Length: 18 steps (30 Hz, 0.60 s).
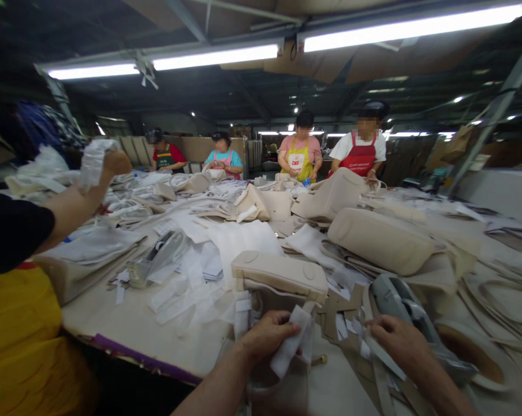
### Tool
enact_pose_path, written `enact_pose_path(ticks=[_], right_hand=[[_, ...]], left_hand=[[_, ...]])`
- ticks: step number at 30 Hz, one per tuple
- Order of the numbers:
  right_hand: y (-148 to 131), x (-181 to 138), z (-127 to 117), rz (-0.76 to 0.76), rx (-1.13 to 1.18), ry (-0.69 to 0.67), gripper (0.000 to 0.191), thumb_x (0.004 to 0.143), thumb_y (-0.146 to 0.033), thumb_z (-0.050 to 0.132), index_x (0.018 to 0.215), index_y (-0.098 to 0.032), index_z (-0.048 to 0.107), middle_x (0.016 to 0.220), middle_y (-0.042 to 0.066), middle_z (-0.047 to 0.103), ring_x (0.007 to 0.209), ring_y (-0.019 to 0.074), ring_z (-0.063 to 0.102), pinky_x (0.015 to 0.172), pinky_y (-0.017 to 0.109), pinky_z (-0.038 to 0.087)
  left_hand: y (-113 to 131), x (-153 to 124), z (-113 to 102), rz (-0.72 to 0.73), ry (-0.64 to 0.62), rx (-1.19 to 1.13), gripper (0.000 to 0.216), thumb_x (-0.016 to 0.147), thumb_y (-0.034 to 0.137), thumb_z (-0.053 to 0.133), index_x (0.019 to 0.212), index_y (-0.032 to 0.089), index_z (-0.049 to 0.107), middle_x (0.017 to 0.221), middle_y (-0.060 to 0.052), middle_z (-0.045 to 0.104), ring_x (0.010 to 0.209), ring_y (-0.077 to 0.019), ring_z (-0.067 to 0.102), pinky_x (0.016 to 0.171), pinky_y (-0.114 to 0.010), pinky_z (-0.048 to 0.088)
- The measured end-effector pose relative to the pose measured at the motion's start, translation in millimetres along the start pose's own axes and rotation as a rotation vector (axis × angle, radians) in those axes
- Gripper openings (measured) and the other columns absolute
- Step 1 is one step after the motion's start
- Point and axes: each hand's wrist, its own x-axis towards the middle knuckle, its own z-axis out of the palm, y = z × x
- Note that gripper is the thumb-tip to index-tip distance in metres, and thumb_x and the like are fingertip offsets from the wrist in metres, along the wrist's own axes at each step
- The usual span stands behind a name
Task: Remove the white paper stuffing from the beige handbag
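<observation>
Left fingers [288, 330] pinch a rectangular white foam strip [284, 353], best held smooth, a beige leather-look bag [278, 274] just beyond them; right fingers [381, 325] curl beside a grey plastic tape dispenser [387, 290], grip unclear.

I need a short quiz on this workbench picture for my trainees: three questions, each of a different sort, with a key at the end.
1. True or false: the wearer's left hand is empty.

2. Multiple choice: the co-worker farthest to the right across the table wears an apron of which colour?
A) blue
B) red
C) purple

3. Fill the gap: the grey tool right beside the wearer's right hand is a ____.

Key
1. False; it holds a white strip.
2. B
3. tape dispenser
</observation>
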Motion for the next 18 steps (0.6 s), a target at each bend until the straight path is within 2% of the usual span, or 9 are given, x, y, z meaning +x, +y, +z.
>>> enact_pose_path(ticks=[3,5,10,14,16,18], right_hand=[[2,-3,-9,0.040,0.120,0.044,0.027,0.059,-0.043,0.043,0.054,-0.024,0.062,0.090,0.001,0.073,0.087,0.0258,0.063,0.075,0.031,0.044],[3,-4,-8,0.070,0.214,0.075,0.026,0.059,-0.045,0.046,0.052,-0.024,0.059,0.092,-0.001,0.073,0.088,0.0254,0.062,0.074,0.030,0.044],[8,0,9,0.090,0.242,0.245,0.031,0.063,-0.048,0.045,0.063,-0.023,0.062,0.067,0.001,0.067,0.073,0.0244,0.061,0.065,0.031,0.043],[11,9,22,0.049,0.269,0.289,0.028,0.061,-0.046,0.045,0.059,-0.022,0.059,0.091,0.004,0.070,0.073,0.0230,0.061,0.069,0.033,0.044],[10,13,25,0.019,0.275,0.305,0.027,0.061,-0.045,0.044,0.054,-0.022,0.057,0.103,0.005,0.068,0.080,0.0239,0.062,0.072,0.033,0.044],[7,14,24,-0.011,0.275,0.317,0.027,0.061,-0.045,0.043,0.052,-0.023,0.056,0.107,0.005,0.066,0.089,0.0250,0.060,0.075,0.033,0.043]], left_hand=[[1,-1,0,0.011,-0.009,0.014,0.041,0.066,0.043,0.067,0.091,0.011,0.064,0.068,-0.005,0.063,0.055,-0.0160,0.060,0.050,-0.024,0.044],[2,-2,1,0.013,-0.007,0.022,0.041,0.066,0.044,0.067,0.090,0.011,0.064,0.067,-0.005,0.063,0.055,-0.0162,0.060,0.050,-0.025,0.045],[2,-2,2,0.010,0.007,0.022,0.040,0.066,0.043,0.068,0.089,0.011,0.063,0.069,-0.005,0.063,0.055,-0.0162,0.059,0.051,-0.026,0.045],[2,-2,2,0.004,0.002,0.024,0.039,0.067,0.043,0.067,0.091,0.012,0.064,0.071,-0.005,0.063,0.055,-0.0159,0.059,0.052,-0.026,0.045],[2,-3,3,0.003,0.008,0.028,0.038,0.067,0.042,0.066,0.091,0.012,0.064,0.070,-0.005,0.063,0.055,-0.0156,0.059,0.052,-0.026,0.044],[4,-3,3,0.006,0.017,0.033,0.036,0.068,0.041,0.065,0.090,0.012,0.064,0.068,-0.004,0.063,0.055,-0.0153,0.059,0.052,-0.025,0.044]])
